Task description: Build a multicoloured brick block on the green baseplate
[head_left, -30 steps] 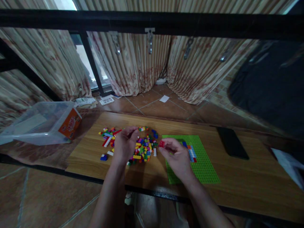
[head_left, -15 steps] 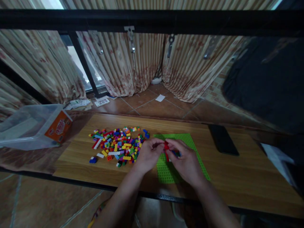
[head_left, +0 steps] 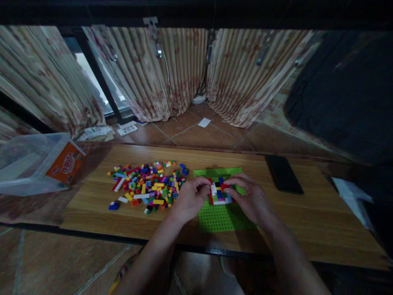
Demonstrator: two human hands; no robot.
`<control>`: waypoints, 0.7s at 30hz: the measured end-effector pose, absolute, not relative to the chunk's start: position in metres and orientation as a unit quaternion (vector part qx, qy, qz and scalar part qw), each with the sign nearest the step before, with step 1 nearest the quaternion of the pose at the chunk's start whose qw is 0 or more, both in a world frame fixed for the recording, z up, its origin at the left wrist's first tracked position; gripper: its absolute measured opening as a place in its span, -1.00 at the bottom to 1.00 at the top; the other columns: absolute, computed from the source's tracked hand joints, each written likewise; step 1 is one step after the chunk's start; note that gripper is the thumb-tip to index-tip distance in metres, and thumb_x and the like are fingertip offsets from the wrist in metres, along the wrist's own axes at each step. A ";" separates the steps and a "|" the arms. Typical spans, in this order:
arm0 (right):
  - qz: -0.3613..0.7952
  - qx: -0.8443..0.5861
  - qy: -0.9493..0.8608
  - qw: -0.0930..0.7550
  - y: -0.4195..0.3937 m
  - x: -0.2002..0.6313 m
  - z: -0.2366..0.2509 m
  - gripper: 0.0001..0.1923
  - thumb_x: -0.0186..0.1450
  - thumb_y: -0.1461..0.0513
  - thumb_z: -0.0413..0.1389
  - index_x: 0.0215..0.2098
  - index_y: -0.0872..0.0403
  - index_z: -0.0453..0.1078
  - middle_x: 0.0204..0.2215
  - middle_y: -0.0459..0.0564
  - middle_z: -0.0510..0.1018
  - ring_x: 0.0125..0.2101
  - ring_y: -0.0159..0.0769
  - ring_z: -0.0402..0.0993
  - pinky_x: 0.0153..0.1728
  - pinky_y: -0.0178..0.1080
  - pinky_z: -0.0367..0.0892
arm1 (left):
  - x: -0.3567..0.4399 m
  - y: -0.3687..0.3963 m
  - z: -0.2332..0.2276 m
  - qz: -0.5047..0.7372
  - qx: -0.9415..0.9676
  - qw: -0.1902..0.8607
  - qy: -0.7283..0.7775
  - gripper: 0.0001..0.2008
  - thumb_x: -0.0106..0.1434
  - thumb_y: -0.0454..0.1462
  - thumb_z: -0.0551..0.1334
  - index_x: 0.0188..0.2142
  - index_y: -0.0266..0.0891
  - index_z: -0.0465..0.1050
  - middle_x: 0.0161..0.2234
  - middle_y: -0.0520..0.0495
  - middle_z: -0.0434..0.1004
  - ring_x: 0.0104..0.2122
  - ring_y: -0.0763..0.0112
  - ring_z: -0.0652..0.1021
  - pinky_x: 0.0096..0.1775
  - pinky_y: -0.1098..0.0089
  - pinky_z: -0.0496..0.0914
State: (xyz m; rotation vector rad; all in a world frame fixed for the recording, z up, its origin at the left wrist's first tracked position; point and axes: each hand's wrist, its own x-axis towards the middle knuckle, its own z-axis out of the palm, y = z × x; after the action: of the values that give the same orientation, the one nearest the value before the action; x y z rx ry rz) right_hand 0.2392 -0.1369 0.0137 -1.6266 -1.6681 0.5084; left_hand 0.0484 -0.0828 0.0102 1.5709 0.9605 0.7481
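A clear plastic tub (head_left: pixel 27 164) with an orange label sits at the counter's (head_left: pixel 307 217) 9 o'clock edge. Next comes a heap of loose coloured bricks (head_left: pixel 147 186). The left hand (head_left: pixel 190 198), fingers curled, pinches the left edge of a small brick build (head_left: pixel 219 191) standing on the green baseplate (head_left: pixel 219 215). The right hand (head_left: pixel 253 198), at the build's 3 o'clock, pinches a red brick on its upper right corner. A black phone (head_left: pixel 284 174) lies at 2 o'clock.
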 end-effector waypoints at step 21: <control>0.232 -0.702 -0.568 0.361 -0.132 0.245 0.003 -0.79 0.10 0.17 0.22 -0.28 0.03 0.52 -0.15 0.03 0.51 -0.08 -0.16 0.43 0.02 -0.08 0.25 | 0.044 -0.095 0.016 0.136 0.786 0.492 0.350 -0.66 0.29 -0.18 0.12 -0.01 -0.19 0.49 -0.44 0.01 0.54 -0.46 0.40 0.48 -0.37 0.42 0.34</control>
State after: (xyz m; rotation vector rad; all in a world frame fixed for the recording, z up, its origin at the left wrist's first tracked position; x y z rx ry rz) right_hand 0.2447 -0.1316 0.0028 -1.8103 -1.4646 0.5975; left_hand 0.0438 -0.0948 0.0161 1.9065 0.8494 0.3302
